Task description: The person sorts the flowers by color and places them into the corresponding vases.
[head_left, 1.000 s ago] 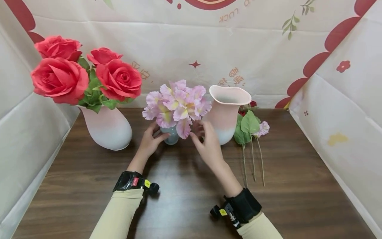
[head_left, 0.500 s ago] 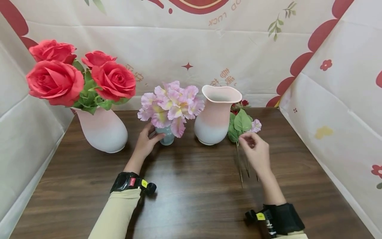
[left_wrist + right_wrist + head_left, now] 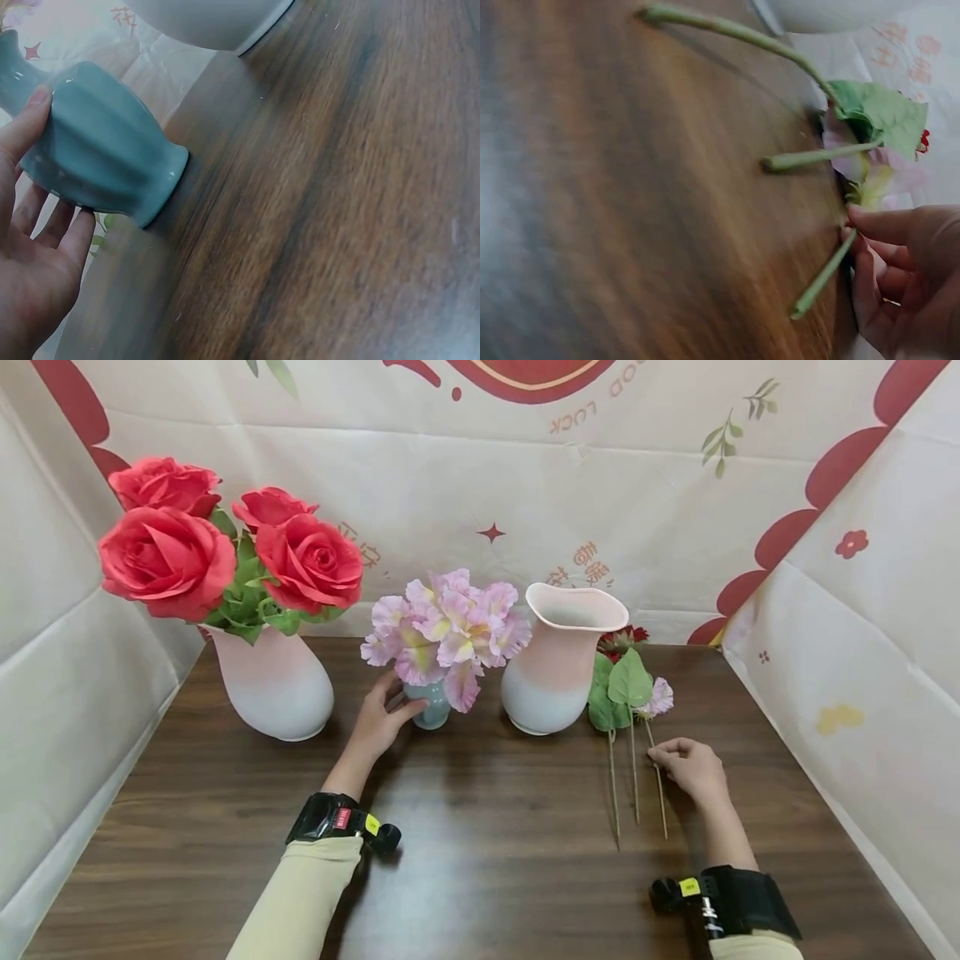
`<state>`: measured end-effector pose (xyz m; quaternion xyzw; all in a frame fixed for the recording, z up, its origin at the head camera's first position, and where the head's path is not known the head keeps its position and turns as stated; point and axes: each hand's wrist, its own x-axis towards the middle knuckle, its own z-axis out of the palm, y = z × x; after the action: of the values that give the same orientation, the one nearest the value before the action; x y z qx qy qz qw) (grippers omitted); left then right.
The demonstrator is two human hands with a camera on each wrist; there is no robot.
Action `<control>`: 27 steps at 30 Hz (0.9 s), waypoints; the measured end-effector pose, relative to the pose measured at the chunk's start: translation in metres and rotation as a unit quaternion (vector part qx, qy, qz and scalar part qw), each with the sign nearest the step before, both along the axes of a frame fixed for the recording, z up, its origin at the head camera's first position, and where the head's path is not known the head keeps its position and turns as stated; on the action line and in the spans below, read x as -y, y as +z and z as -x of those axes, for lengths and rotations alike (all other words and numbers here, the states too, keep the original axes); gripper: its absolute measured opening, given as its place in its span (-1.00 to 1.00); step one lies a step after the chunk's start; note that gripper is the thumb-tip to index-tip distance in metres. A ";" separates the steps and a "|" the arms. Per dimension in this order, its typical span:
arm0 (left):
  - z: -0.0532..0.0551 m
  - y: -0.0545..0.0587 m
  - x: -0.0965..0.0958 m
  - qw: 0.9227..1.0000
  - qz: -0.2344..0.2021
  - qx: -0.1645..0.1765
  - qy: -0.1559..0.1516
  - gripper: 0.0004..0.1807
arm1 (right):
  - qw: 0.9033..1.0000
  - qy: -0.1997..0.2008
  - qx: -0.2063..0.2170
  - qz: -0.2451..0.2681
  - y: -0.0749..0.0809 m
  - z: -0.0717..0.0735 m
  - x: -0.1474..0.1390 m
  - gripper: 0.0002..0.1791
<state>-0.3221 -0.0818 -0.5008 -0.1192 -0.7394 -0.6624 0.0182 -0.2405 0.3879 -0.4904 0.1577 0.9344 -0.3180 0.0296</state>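
Note:
My left hand (image 3: pixel 380 720) grips the small blue-green vase (image 3: pixel 97 135), thumb on the near side and fingers behind it. Pink-violet flowers with yellow centres (image 3: pixel 450 631) fill that vase's mouth. On the right, my right hand (image 3: pixel 693 770) pinches the thin stem (image 3: pixel 821 277) of a pink flower (image 3: pixel 660 697) lying on the table, between thumb and fingertips. Two more stems lie beside it to the left, with green leaves (image 3: pixel 628 681) and dark red blooms (image 3: pixel 624 639) at their far ends, partly behind the larger vase.
A pink-and-white vase (image 3: pixel 551 677) without flowers stands between the small vase and the loose stems. Another pink-and-white vase (image 3: pixel 273 689) holding several red roses (image 3: pixel 168 560) stands at the left. Cloth walls (image 3: pixel 420 485) enclose the wooden table (image 3: pixel 480 860) at the back and sides.
My right hand has left the pink-violet flowers, moved right past the larger vase and taken the rightmost stem between its fingertips. My left hand has stayed at the small vase.

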 end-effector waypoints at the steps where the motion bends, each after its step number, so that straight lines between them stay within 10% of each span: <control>1: 0.000 0.001 0.001 1.000 0.003 -0.001 0.001 -0.27 | 1.000 0.002 0.002 0.024 -0.001 0.000 0.000 -0.55; 15: -0.003 -0.004 -0.005 1.000 -0.007 -0.004 0.005 -0.28 | 0.990 0.028 0.021 0.139 -0.006 0.000 -0.018 -0.53; 27: -0.002 -0.005 -0.001 1.000 -0.008 -0.019 0.006 -0.29 | 0.991 0.037 -0.003 0.130 -0.007 0.000 -0.016 -0.57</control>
<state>-0.3203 -0.0805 -0.5057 -0.1274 -0.7344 -0.6656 0.0374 -0.2401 0.4043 -0.4974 0.1167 0.8906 -0.4355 0.0588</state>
